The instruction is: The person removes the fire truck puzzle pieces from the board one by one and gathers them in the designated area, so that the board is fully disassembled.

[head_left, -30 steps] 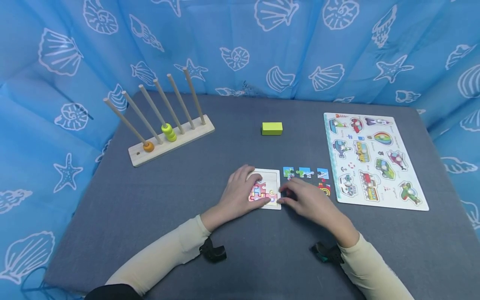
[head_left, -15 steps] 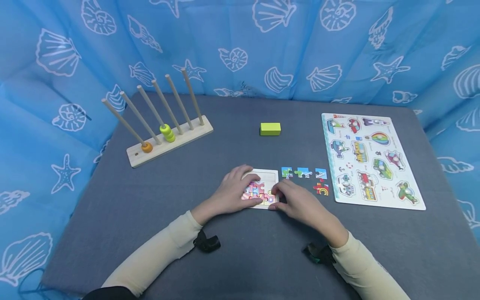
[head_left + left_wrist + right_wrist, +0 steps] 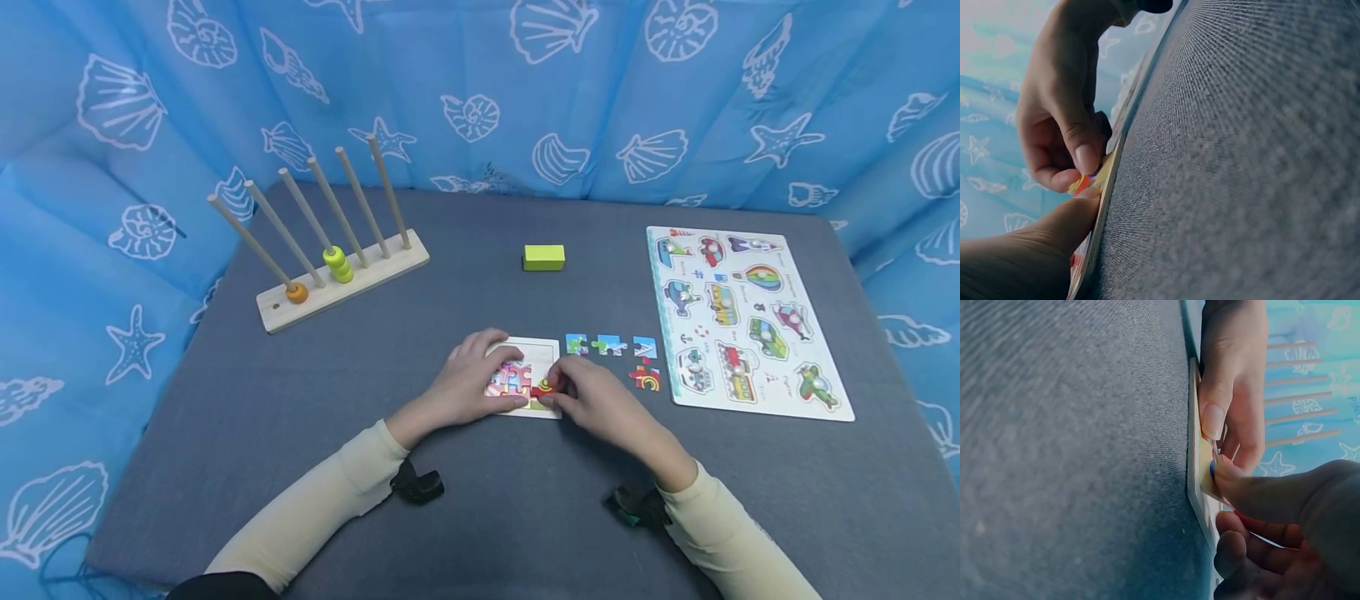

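Observation:
A small square puzzle tray (image 3: 546,350) with a pale wooden rim lies in front of me. Pink interlocking pieces (image 3: 510,380) fill part of it. My left hand (image 3: 467,387) rests across its left side, the thumb pressing near the front rim and the fingers loosely bent. My right hand (image 3: 600,402) pinches a red and yellow puzzle piece (image 3: 542,388) between thumb and fingers over the tray's front right corner. In the right wrist view, the held piece (image 3: 1210,482) looks tilted up from the tray. Fingers partly hide it.
Several loose puzzle pieces (image 3: 609,344) lie right of the tray, including a red one (image 3: 645,377). A vehicle peg board (image 3: 712,333) lies farther right. Behind stands a yellow-green block (image 3: 543,257). A wooden peg stand (image 3: 375,268) with beads is back left.
My right hand has moved from the tray's right rim inward over its front corner. A red and yellow piece now shows at its fingertips, where a pink piece showed earlier.

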Demonstrator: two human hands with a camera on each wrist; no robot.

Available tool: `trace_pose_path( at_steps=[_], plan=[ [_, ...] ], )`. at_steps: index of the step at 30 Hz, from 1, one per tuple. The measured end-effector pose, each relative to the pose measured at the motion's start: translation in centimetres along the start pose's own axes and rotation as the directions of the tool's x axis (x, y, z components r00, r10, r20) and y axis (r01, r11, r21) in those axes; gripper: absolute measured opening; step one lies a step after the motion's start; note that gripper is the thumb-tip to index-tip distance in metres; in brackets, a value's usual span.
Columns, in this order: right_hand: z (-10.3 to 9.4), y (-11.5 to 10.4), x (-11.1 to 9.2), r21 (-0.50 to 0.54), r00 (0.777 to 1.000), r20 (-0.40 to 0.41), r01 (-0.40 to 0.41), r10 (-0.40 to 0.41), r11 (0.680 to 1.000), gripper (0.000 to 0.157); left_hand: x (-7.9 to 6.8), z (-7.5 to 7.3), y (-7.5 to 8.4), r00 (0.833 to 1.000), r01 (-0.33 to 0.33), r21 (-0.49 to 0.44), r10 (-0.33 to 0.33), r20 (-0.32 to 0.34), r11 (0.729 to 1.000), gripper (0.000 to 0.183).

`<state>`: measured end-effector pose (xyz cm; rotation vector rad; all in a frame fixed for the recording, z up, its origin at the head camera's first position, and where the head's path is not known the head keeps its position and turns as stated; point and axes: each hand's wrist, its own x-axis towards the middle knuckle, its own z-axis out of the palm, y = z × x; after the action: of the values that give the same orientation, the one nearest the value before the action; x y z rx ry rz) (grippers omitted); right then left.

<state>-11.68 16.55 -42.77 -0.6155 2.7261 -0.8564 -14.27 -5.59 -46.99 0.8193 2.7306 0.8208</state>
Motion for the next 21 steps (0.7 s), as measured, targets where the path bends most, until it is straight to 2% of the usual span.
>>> trace_pose_path(
  at_steps=[7, 14, 21],
  plan=[
    [-0.3, 0.1, 0.0, 0.085, 1.0, 0.027, 0.0, -0.002, 0.996, 0.013, 0.0, -0.2, 0.2, 1.0, 0.007, -0.002, -0.007, 0.008, 1.0, 0.057],
    [-0.5, 0.2, -0.3, 0.138, 0.999, 0.043, 0.003, -0.009, 0.99, 0.015, 0.0, -0.1, 0.2, 1.0, 0.007, 0.006, -0.007, 0.009, 1.0, 0.057],
    [-2.3, 1.1, -2.0, 0.155, 0.998, -0.032, -0.052, 0.058, 0.987, 0.014, -0.1, -0.1, 0.1, 1.0, 0.008, 0.003, -0.008, 0.013, 1.0, 0.057]
  ],
)
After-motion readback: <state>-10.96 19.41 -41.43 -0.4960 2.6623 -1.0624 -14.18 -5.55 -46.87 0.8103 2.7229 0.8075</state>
